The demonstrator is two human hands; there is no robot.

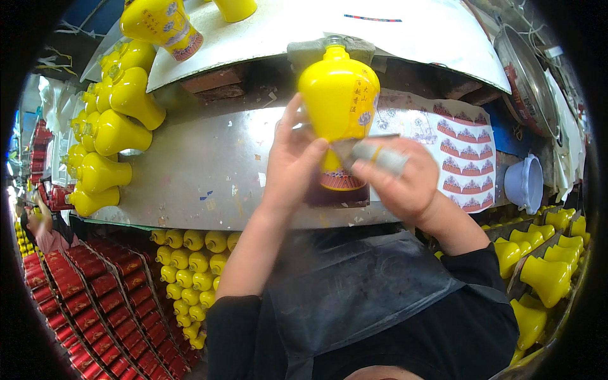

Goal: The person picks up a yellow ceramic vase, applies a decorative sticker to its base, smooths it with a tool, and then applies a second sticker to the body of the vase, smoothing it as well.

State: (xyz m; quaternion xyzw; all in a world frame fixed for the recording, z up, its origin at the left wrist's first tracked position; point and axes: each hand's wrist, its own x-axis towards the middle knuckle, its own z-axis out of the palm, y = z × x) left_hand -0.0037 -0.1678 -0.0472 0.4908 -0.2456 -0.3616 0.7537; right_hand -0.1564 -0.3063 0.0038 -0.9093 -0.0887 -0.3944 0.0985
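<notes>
A glossy yellow bottle (332, 88) lies in front of me with its clear neck pointing away, resting on a grey padded support (303, 52). It carries dark characters, a purple flower decal and a patterned band (342, 180) round its narrow base. My left hand (290, 164) is wrapped against the bottle's left side, thumb on its lower part. In my right hand (408, 180) is a scraper (384, 158) with a light grey handle, slightly blurred. Its flat blade is at the bottle's narrow waist, partly hidden by my fingers; whether it touches is hard to tell.
A decal sheet (467, 150) lies at the right on the metal table (209, 171). Beyond it stand a lilac basin (524, 183) and more yellow bottles (548, 278). Other bottles (120, 133) line the left edge; one decorated bottle (166, 26) sits on the raised white board (430, 44). Red boxes (101, 304) are stacked lower left.
</notes>
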